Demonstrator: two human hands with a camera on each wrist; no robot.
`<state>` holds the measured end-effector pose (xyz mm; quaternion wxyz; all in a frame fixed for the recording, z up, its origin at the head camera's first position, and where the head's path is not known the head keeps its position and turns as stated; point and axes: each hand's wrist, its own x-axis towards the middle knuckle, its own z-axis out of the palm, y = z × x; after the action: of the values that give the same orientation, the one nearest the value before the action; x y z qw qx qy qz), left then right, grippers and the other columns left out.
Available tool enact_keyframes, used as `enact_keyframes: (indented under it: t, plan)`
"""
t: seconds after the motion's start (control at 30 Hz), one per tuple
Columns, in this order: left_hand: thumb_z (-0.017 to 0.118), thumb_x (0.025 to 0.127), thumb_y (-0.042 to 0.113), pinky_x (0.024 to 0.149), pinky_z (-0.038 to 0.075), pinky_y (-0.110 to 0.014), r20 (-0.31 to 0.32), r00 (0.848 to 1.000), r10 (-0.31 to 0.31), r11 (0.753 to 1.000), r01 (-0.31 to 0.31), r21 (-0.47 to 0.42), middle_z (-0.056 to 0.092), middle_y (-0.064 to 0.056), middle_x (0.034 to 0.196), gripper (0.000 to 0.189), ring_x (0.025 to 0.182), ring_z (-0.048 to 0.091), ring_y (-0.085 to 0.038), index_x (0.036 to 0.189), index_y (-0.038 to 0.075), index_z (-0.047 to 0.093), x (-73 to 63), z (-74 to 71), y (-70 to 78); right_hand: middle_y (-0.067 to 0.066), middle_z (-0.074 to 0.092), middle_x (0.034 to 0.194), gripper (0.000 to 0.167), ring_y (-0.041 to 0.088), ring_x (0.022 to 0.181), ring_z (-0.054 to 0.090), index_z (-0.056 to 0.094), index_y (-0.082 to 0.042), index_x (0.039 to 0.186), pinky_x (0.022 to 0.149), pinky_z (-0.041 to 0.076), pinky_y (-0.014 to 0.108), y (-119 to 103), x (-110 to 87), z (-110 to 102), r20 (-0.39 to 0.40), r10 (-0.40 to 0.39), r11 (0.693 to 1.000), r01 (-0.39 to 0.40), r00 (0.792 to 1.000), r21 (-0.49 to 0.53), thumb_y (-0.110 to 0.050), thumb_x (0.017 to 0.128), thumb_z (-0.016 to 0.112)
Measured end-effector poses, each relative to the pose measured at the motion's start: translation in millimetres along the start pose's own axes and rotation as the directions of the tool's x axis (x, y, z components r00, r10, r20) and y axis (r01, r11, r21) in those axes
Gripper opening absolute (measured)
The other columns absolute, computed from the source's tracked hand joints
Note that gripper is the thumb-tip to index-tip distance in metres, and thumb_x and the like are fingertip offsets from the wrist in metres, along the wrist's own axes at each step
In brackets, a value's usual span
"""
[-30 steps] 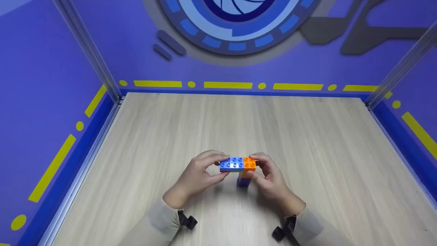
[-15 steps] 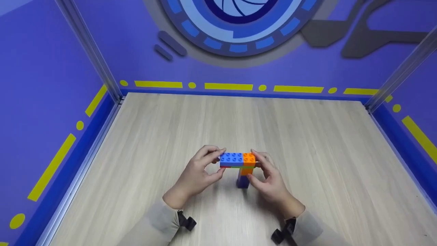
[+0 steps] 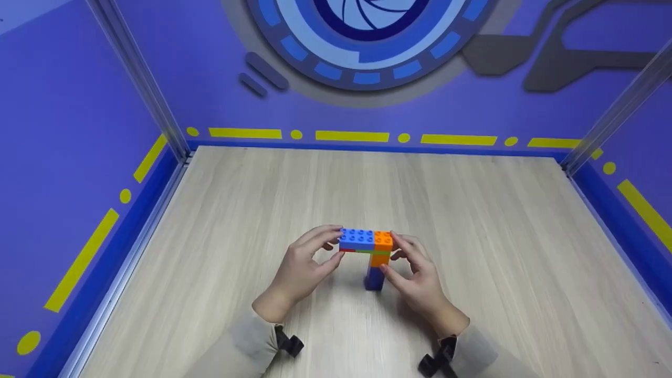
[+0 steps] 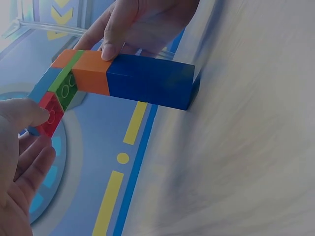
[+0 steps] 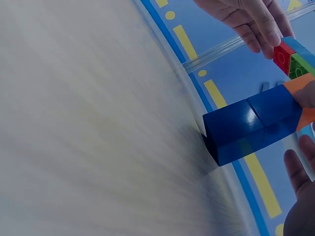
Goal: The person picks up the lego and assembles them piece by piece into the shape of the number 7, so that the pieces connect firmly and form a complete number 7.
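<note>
A toy brick build stands between my hands, shaped like a sideways arm on a column. Its top row has a blue brick and an orange brick. Beneath lie a thin green brick and a thin red brick. Another orange brick joins them to the dark blue column, whose foot is at the tabletop. My left hand pinches the arm's free end, thumb under the red brick. My right hand holds the column end, thumb on the lower orange brick and fingers behind.
The pale wooden tabletop spreads around the build. Purple-blue panels with yellow markings enclose it at the back and both sides, joined by metal corner posts. Black straps with small mounts sit on both wrists.
The top of the build has shifted upward in the head view, so more of the column's front and the red and green edges show. Both hands stay on it.
</note>
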<state>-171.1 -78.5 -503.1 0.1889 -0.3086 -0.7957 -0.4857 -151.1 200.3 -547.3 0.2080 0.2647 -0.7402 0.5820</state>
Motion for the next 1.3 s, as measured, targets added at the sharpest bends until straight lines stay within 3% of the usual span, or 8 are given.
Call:
enact_keyframes:
  t: [0.13, 0.33, 0.5, 0.77, 1.0, 1.2, 1.3]
  plan:
    - [0.088, 0.096, -0.001, 0.094, 0.068, -0.033, -0.027, 1.000, -0.001, 1.000, 0.001, 0.001, 0.076, -0.011, 0.141, 0.040, 0.116, 0.079, -0.026, 0.134, 0.005, 0.080, 1.2, 3.9, -2.3, 0.014, 0.064, 0.142, 0.073, 0.013, 0.125, 0.064, 0.061, 0.004, 0.157, 0.100, 0.057, 0.022, 0, 0.9, -2, -0.017, -0.008, 1.000, 0.008, 1.000, -0.020, 0.018, 0.089, 0.084]
    - [0.089, 0.095, -0.001, 0.095, 0.069, -0.032, -0.047, 0.998, -0.045, 0.998, 0.044, -0.038, 0.075, -0.011, 0.137, 0.041, 0.117, 0.081, -0.026, 0.135, 0.003, 0.081, 5.2, 6.4, -4.1, 0.019, 0.070, 0.132, 0.061, 0.014, 0.120, 0.068, 0.072, 0.003, 0.146, 0.098, 0.059, 0.020, 3, -1.6, 1, -0.078, 0.015, 0.999, -0.019, 0.997, -0.047, 0.016, 0.088, 0.086]
    - [0.088, 0.096, 0.000, 0.096, 0.069, -0.033, -0.050, 0.995, -0.089, 0.994, 0.086, -0.063, 0.076, -0.014, 0.135, 0.039, 0.115, 0.082, -0.028, 0.134, 0.000, 0.081, 11.2, 9.9, -9.1, 0.022, 0.073, 0.133, 0.051, 0.013, 0.119, 0.069, 0.077, 0.001, 0.139, 0.096, 0.061, 0.018, 7, -2.8, 2, -0.106, 0.047, 0.995, -0.055, 0.993, -0.078, 0.014, 0.090, 0.085]
    - [0.086, 0.098, 0.002, 0.098, 0.068, -0.030, -0.064, 0.969, -0.240, 0.958, 0.226, -0.179, 0.075, -0.019, 0.135, 0.038, 0.114, 0.082, -0.032, 0.136, -0.003, 0.079, 23.6, 19.6, -19.9, 0.021, 0.071, 0.144, 0.056, 0.013, 0.123, 0.067, 0.074, 0.000, 0.145, 0.096, 0.059, 0.017, 9, -1.0, -3, -0.069, 0.106, 0.988, -0.113, 0.992, -0.106, 0.014, 0.092, 0.084]
    - [0.088, 0.097, 0.003, 0.098, 0.068, -0.029, -0.058, 0.950, -0.305, 0.934, 0.287, -0.215, 0.077, -0.016, 0.133, 0.040, 0.112, 0.084, -0.030, 0.135, -0.001, 0.080, 30.3, 25.4, -24.9, 0.022, 0.070, 0.146, 0.057, 0.029, 0.123, 0.070, 0.072, 0.000, 0.147, 0.093, 0.061, 0.020, 8, 0.1, -4, -0.060, 0.128, 0.983, -0.135, 0.990, -0.127, 0.013, 0.093, 0.083]
    - [0.088, 0.097, 0.003, 0.096, 0.068, -0.030, -0.064, 0.950, -0.306, 0.932, 0.285, -0.224, 0.078, -0.018, 0.132, 0.038, 0.112, 0.083, -0.033, 0.134, -0.002, 0.081, 33.2, 26.6, -29.3, 0.018, 0.072, 0.151, 0.057, 0.014, 0.128, 0.070, 0.073, -0.003, 0.148, 0.098, 0.060, 0.019, 8, 0.8, -5, -0.058, 0.187, 0.971, -0.193, 0.981, -0.144, 0.012, 0.093, 0.083]
    - [0.088, 0.097, 0.004, 0.094, 0.069, -0.029, -0.066, 0.947, -0.316, 0.930, 0.295, -0.217, 0.079, -0.018, 0.131, 0.037, 0.111, 0.083, -0.033, 0.133, -0.002, 0.081, 32.9, 27.0, -32.2, 0.015, 0.071, 0.154, 0.057, 0.013, 0.133, 0.070, 0.073, -0.004, 0.148, 0.101, 0.060, 0.020, 7, 0.7, -5, -0.044, 0.221, 0.962, -0.225, 0.974, -0.155, 0.010, 0.094, 0.084]
